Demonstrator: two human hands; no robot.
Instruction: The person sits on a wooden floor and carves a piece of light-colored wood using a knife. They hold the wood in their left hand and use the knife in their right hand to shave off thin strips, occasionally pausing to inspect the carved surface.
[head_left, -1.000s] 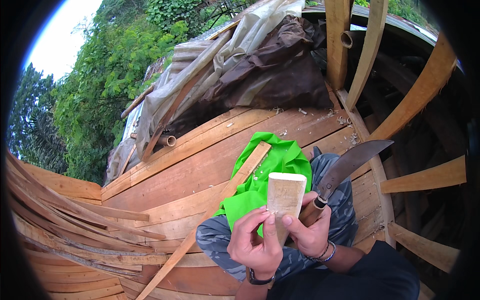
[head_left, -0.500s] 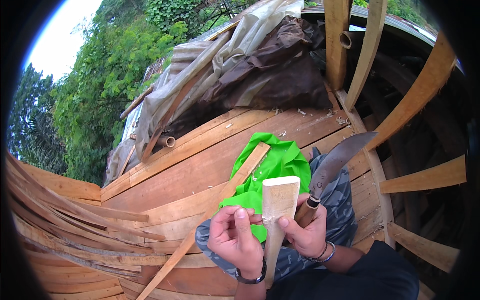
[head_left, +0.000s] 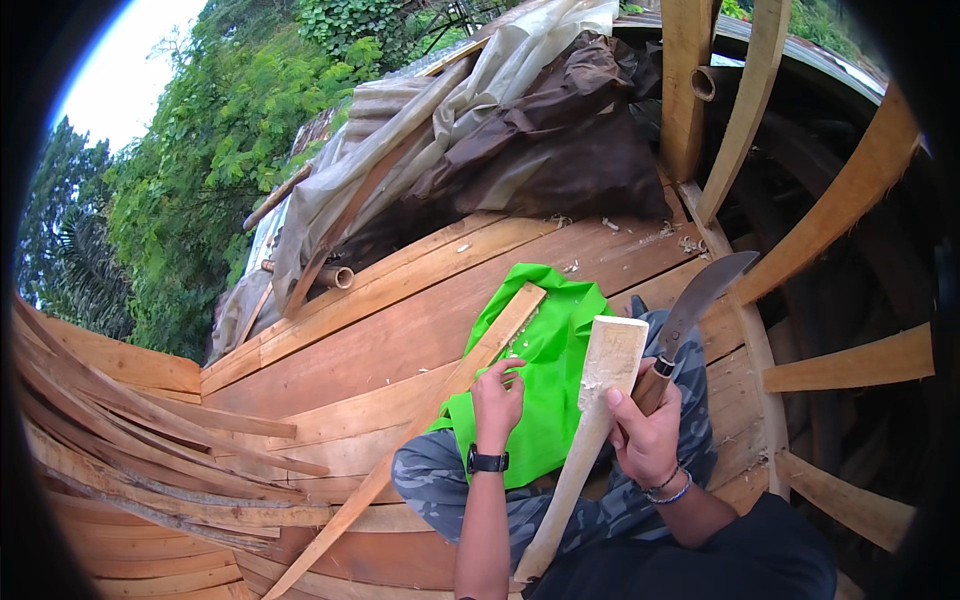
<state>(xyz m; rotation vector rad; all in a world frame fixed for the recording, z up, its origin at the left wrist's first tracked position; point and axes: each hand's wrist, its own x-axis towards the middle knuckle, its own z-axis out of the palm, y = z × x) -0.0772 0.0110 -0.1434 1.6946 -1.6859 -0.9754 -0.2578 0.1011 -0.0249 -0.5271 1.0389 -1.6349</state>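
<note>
**Gripping a Wooden Stake and Knife Over a Green Cloth**

Holding position, lower centre of the frame: the right hand [head_left: 648,432] has its fingers clamped around both the pale wooden stake [head_left: 592,420] and the wooden handle of a curved knife [head_left: 690,312], whose blade points toward the upper right. The stake runs diagonally from lower centre upward. The left hand [head_left: 497,398], fingers curled together, rests on the green cloth [head_left: 548,370] spread across the lap. A long wooden slat [head_left: 440,400] lies just left of the cloth.
</note>
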